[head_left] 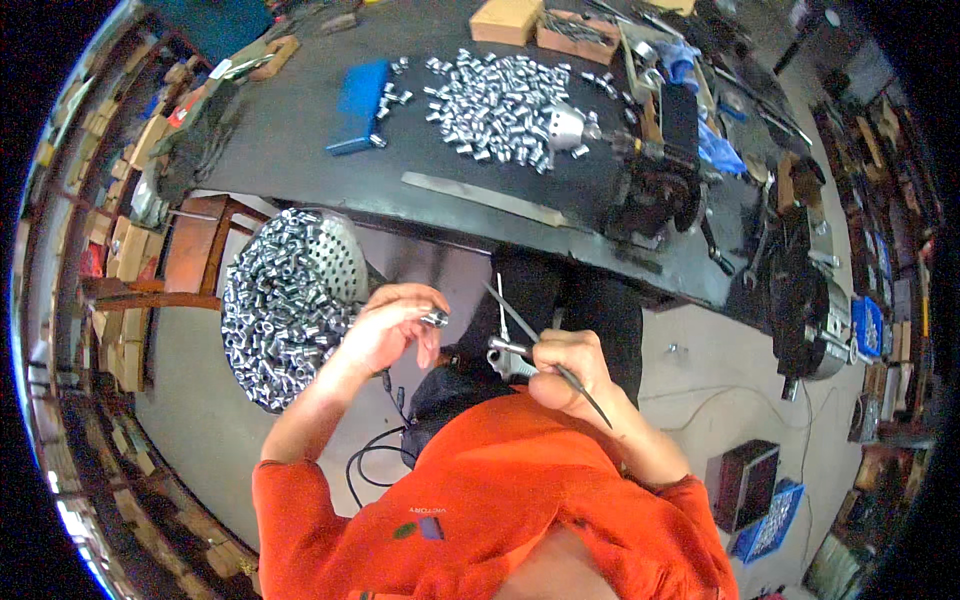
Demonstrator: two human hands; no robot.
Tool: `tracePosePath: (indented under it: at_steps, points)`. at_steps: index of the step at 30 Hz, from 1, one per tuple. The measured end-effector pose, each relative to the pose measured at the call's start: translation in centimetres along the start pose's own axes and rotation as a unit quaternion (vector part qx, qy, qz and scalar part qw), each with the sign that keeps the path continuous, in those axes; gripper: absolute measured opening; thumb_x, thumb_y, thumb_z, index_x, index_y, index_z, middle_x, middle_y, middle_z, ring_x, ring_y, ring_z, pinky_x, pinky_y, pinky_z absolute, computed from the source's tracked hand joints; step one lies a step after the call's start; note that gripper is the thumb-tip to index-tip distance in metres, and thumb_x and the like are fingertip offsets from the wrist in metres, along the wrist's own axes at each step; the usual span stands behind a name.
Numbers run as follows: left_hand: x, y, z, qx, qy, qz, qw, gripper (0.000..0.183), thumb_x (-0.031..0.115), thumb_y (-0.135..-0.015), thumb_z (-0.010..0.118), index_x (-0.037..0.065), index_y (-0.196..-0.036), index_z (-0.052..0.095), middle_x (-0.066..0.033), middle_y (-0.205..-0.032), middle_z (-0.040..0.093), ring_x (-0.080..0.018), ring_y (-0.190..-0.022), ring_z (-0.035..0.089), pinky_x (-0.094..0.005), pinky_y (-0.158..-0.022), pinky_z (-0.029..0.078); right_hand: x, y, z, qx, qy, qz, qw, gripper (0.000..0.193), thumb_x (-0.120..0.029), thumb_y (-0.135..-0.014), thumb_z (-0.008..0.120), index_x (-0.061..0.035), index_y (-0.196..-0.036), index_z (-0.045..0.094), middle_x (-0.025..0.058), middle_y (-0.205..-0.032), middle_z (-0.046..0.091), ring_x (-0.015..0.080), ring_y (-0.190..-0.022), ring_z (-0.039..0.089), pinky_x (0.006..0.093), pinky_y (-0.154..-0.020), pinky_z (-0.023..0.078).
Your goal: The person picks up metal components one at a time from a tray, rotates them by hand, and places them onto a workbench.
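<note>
My left hand (392, 325) pinches a small shiny metal sleeve (434, 318) between thumb and fingers, in front of my lap. To its right, my right hand (574, 368) is wrapped round a slim dark file (580, 390), whose narrow end points up and left. By the right-hand fingers lies a silvery metal piece with a round end (500, 360); whether the hand holds it too is hidden. Beside my left forearm stands a wide container heaped with similar metal sleeves (285, 310). A perforated metal scoop (338, 255) rests on that heap.
The dark workbench (290, 150) ahead bears a pile of sleeves (490, 105), a blue box (358, 105), a flat metal bar (480, 198) and a bench vise (660, 190). A wooden stool (195, 255) stands left. A black cable (365, 455) hangs near my lap. Blue crates (772, 522) sit right.
</note>
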State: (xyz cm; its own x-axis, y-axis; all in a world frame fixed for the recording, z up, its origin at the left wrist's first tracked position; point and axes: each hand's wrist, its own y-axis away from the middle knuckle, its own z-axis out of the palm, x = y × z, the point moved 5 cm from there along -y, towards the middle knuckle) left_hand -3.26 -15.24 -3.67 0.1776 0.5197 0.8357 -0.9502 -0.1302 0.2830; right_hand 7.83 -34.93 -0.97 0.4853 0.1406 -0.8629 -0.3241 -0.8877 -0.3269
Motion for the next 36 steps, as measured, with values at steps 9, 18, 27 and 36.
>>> tracePosePath:
  at_steps: [9,18,27,36]
  points:
    - [-3.4,-1.7,2.7,-0.01,0.055,-0.044,0.997,0.038,0.032,-0.094,0.048,-0.005,-0.089,0.056,-0.0119,-0.053,0.056,-0.0217,-0.039,0.055,-0.0332,-0.051,0.051,0.6,-0.4,-0.3,0.019,0.027,0.019,0.999,0.02,-0.006,-0.058,0.064,-0.0054,-0.059,0.044,0.0118,-0.056,0.044,0.0313,-0.049,0.049,0.0391,-0.044,0.037]
    - [-2.1,-2.0,3.6,-0.007,-0.165,0.017,0.986,0.02,0.004,-0.085,0.061,-0.006,-0.103,0.058,-0.0123,-0.078,0.064,-0.018,-0.064,0.064,-0.0296,-0.061,0.055,1.3,-0.6,0.9,0.008,0.079,0.07,0.994,0.014,-0.013,-0.059,0.064,-0.0049,-0.062,0.053,0.0145,-0.061,0.054,0.0342,-0.052,0.054,0.0423,-0.049,0.043]
    - [1.1,-2.8,3.7,0.043,-0.517,0.238,0.821,0.018,-0.001,-0.071,0.064,-0.001,-0.087,0.059,-0.0062,-0.077,0.057,-0.0139,-0.061,0.057,-0.0269,-0.058,0.048,1.5,0.9,-1.4,0.003,0.04,0.096,0.995,0.024,-0.012,-0.06,0.064,-0.0028,-0.06,0.042,0.0122,-0.059,0.044,0.0298,-0.051,0.049,0.037,-0.047,0.036]
    - [1.2,-2.9,2.5,0.122,-0.635,0.269,0.714,0.023,0.007,-0.06,0.066,0.006,-0.082,0.06,-0.0068,-0.071,0.051,-0.0266,-0.056,0.056,-0.0363,-0.05,0.045,-3.0,0.6,-0.5,-0.038,-0.06,-0.052,0.996,0.035,-0.02,-0.065,0.064,-0.006,-0.059,0.033,0.0081,-0.057,0.033,0.027,-0.048,0.038,0.0379,-0.044,0.027]
